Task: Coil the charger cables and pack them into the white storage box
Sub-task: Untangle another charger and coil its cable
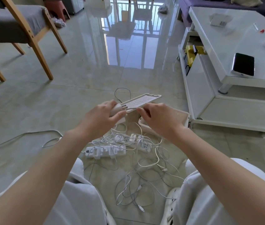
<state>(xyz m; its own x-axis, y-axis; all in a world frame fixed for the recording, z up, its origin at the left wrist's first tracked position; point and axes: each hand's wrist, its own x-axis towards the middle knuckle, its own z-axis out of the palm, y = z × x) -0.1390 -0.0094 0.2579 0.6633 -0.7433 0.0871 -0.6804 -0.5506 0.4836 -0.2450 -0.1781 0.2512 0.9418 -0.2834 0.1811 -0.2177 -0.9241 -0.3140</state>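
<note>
Tangled thin cables [144,161] underlie left hand [102,116] gripping rounded plug [117,108]; right hand's [157,117] grasp unclear.

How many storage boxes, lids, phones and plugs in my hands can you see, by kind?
White box: 1
Lid: 1
Phone: 1
Plug, gripped by the left hand: 1
Total: 4
</note>
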